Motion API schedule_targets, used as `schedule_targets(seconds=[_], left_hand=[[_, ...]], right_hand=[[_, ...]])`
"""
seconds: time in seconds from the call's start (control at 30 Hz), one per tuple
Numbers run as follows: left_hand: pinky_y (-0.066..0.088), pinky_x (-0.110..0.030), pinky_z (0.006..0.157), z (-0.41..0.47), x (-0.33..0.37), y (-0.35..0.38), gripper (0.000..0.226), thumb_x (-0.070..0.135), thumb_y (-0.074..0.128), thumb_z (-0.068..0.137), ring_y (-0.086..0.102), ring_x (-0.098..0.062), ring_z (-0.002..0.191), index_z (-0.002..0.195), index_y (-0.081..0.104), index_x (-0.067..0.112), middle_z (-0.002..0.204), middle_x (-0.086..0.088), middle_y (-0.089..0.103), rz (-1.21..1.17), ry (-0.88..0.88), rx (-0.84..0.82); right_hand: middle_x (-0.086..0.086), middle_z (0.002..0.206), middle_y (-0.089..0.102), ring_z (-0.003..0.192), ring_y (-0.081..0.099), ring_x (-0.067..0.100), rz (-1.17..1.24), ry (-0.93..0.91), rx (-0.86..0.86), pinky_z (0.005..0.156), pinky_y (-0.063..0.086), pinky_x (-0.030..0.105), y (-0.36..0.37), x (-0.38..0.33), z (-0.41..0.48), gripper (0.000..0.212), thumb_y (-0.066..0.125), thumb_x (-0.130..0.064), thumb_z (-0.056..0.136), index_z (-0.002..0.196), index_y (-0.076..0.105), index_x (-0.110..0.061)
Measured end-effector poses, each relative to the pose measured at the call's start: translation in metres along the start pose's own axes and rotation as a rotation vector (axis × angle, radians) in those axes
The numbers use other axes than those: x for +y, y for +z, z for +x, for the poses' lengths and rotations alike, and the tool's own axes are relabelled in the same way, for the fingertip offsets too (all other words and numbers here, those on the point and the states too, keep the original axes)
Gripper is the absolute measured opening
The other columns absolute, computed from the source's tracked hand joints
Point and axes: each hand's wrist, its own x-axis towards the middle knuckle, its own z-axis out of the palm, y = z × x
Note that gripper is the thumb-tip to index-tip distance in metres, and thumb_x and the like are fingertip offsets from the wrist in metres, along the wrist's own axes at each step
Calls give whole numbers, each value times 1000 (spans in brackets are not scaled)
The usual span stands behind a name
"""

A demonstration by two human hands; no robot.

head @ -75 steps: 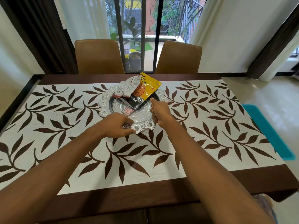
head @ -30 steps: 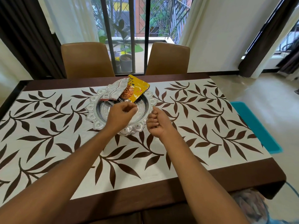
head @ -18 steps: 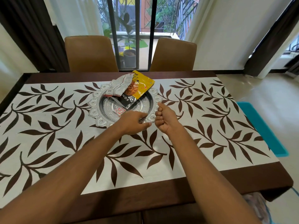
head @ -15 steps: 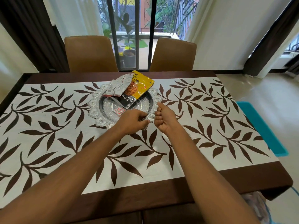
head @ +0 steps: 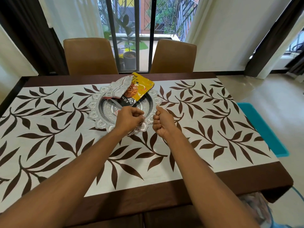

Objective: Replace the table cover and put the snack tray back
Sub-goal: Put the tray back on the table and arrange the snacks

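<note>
While packets (head: 131, 91) fill it, ornate silver tray (head: 95, 111)

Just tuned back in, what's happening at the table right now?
The leaf-print table cover is already spread, and the silver snack tray sits on it, holding snack packets. The person's left hand hovers over the tray's near side, fingers curled; whether it pinches anything is unclear. The right hand is a fist beside the rim.
</note>
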Motion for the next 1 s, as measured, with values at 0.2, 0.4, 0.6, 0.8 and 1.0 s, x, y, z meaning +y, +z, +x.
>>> schedule_targets(seconds=[0.2, 0.4, 0.6, 0.8, 1.0], left_hand=[[58, -20, 76, -18, 21, -6, 16, 10, 80, 82, 73, -5, 80, 98, 78, 13, 86, 2, 76, -206, 98, 63], [56, -18, 78, -45, 46, 9, 18, 10, 72, 86, 70, 1, 83, 99, 80, 19, 92, 6, 77, 39, 282, 21], [50, -17, 71, -50, 44, 1, 18, 22, 79, 76, 66, 1, 75, 93, 77, 26, 74, 13, 72, 163, 373, 78], [51, -24, 73, -17, 27, -25, 14, 29, 72, 90, 63, 0, 82, 100, 74, 19, 90, 11, 70, -9, 359, 171], [37, -48, 107, 57, -2, -42, 82, 58, 75, 73, 41, -29, 135, 143, 47, 25, 144, -7, 49, 610, 291, 223]], right_hand=[[-6, 49, 33, 33, 22, 4, 55, 41, -41, 29, 19, 14, 5, 11, -10, 41, 55, -31, 104, 66, 43, -20], [-4, 56, 47, 31, 38, 5, 281, 158, -133, 28, 28, 15, 11, 25, -22, 33, 49, -24, 103, 74, 63, -16], [-4, 53, 60, 40, 40, 6, 278, 133, -136, 42, 27, 13, 9, 24, -30, 30, 50, -26, 104, 85, 71, -15], [-8, 44, 34, 29, 25, 2, 206, 186, -206, 26, 18, 12, 11, 7, -22, 44, 51, -36, 106, 65, 43, -22], [-6, 50, 35, 33, 21, 3, -157, 24, -122, 30, 16, 14, 18, -12, 0, 43, 54, -35, 105, 66, 41, -21]])
